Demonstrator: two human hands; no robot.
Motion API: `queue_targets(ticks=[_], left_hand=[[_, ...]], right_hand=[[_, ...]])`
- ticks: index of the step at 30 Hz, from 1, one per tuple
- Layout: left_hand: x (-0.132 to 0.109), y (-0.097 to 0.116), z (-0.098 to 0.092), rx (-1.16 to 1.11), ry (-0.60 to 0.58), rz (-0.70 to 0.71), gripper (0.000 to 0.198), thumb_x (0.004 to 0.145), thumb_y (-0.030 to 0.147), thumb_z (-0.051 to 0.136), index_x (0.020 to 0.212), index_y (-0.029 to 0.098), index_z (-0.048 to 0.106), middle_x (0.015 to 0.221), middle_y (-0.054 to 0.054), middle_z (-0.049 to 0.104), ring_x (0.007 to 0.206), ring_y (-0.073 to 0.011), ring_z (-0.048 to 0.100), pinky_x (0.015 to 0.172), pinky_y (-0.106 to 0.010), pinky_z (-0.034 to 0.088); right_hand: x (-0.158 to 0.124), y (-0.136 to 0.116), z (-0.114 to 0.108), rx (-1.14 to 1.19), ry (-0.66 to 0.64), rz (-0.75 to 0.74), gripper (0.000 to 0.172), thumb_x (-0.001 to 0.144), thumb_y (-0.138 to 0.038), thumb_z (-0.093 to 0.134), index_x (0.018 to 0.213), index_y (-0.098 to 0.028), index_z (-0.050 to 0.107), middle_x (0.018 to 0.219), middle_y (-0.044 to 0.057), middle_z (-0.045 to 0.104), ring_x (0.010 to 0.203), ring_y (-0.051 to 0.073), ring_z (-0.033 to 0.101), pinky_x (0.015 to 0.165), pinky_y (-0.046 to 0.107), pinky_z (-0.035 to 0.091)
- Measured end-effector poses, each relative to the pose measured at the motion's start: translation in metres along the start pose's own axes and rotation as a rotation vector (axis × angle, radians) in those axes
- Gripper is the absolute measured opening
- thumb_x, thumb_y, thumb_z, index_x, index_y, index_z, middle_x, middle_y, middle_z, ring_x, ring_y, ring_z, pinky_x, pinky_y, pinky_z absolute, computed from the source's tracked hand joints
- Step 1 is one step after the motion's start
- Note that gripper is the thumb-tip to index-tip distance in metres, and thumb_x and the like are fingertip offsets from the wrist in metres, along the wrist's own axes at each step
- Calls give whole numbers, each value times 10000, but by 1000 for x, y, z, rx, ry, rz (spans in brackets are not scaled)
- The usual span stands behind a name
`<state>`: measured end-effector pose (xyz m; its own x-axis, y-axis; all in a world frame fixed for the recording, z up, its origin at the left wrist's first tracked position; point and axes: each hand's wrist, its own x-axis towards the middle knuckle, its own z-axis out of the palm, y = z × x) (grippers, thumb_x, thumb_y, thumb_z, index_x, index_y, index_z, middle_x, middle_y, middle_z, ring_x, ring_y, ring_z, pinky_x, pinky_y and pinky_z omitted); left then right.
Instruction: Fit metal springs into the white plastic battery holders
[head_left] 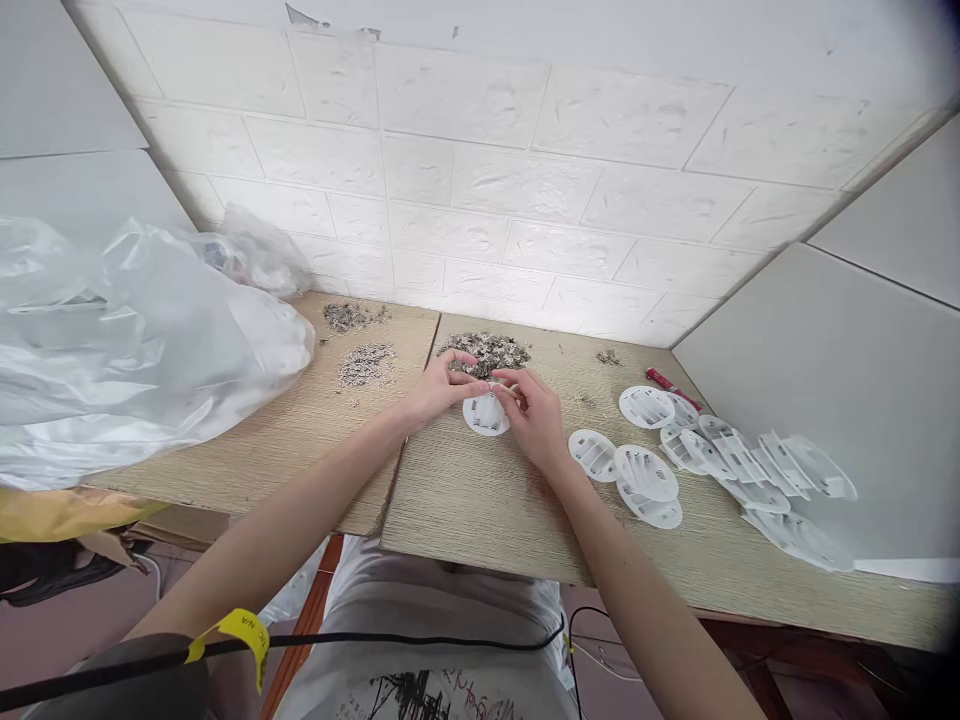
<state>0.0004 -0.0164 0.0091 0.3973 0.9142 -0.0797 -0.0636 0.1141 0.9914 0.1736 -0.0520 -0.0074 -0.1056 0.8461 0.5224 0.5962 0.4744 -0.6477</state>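
Observation:
A round white plastic disc [485,414] with raised ribs lies on the wooden table [480,500] between my hands. My left hand [441,385] rests at its upper left edge, fingers curled in a pinch toward the disc's top. My right hand [536,415] covers the disc's right side, fingers bent and pinching at the same top edge. What the fingertips pinch is too small to name. Just behind the hands lies a heap of small grey metal parts [487,350].
Several more white discs [697,455] spread over the right of the table, with a red tool [670,384] behind them. Two smaller heaps of metal parts [365,362] lie at left, beside big clear plastic bags [127,340]. A white brick wall stands behind.

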Motion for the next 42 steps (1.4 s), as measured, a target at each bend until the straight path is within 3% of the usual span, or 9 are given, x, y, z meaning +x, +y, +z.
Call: queue_targets(ticks=[6, 17, 24, 31, 37, 42], left_hand=[[5, -5, -4, 0, 6, 5, 591, 641, 342, 811, 1107, 163, 496, 837, -43, 695, 752, -165, 648, 743, -329, 482], [2, -6, -3, -71, -93, 8, 570, 669, 397, 785, 1078, 180, 453, 767, -7, 665, 666, -134, 609, 644, -273, 447], [10, -11, 0, -174, 136, -29, 458, 725, 275, 752, 1080, 172, 482, 751, -4, 616, 631, -130, 604, 623, -293, 497], [13, -11, -5, -234, 203, -50, 333, 775, 206, 701, 1042, 158, 507, 847, -39, 630, 724, -148, 646, 690, -328, 548], [9, -9, -2, -179, 174, -39, 290, 796, 169, 667, 1042, 152, 515, 813, -42, 637, 719, -153, 650, 679, -328, 557], [8, -8, 1, -31, 212, 20, 315, 748, 197, 717, 998, 147, 533, 777, -34, 623, 676, -142, 628, 593, -278, 537]], right_hand=[[0, 3, 1, 18, 11, -10, 203, 911, -341, 529, 889, -186, 658, 833, 52, 609, 708, 159, 538, 615, 292, 423], [1, -1, -1, 34, 17, -54, 215, 926, -329, 496, 857, -184, 640, 808, 48, 595, 709, 157, 536, 609, 288, 422], [1, 3, -2, 8, 8, 88, 359, 930, -434, 458, 1170, -191, 568, 973, 83, 642, 805, 185, 578, 639, 302, 459], [1, 4, -2, 0, -60, 165, 354, 901, -418, 490, 1147, -175, 569, 865, 63, 655, 762, 199, 584, 687, 341, 485], [-2, 0, -1, -245, -39, -59, 496, 869, -467, 548, 1291, -212, 501, 1208, 106, 589, 1134, 281, 491, 943, 436, 432], [-4, -1, 1, -348, -144, -178, 673, 812, -491, 627, 1380, -199, 416, 1325, 114, 514, 1209, 295, 428, 1016, 456, 379]])
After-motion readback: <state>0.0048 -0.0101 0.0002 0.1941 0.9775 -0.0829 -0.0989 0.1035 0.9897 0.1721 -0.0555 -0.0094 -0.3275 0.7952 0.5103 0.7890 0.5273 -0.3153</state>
